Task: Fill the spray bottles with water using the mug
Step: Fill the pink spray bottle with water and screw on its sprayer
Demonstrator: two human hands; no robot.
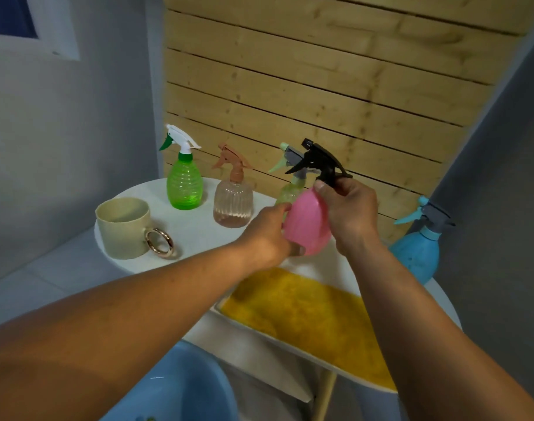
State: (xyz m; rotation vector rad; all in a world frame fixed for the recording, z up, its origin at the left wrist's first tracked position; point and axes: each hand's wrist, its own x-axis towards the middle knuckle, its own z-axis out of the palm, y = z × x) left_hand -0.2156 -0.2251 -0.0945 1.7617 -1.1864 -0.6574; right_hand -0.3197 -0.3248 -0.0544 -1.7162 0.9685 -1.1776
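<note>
A pink spray bottle (306, 224) is held above the white round table (196, 238). My left hand (267, 235) grips its body from the left. My right hand (347, 214) grips the neck just under its black trigger head (317, 161). A beige mug (123, 227) with a gold ring handle stands at the table's left. Behind stand a green bottle (184, 186) with a white head, a clear ribbed bottle (233, 202) with a brown head, and a pale green bottle (288, 189) partly hidden behind the pink one. A blue bottle (419, 253) stands at the right.
A white tray with a yellow cloth (302, 314) lies on the table's near side. A blue plastic basin (180, 387) sits on the floor below the table edge. A wooden slat wall rises behind the table, and grey walls stand on both sides.
</note>
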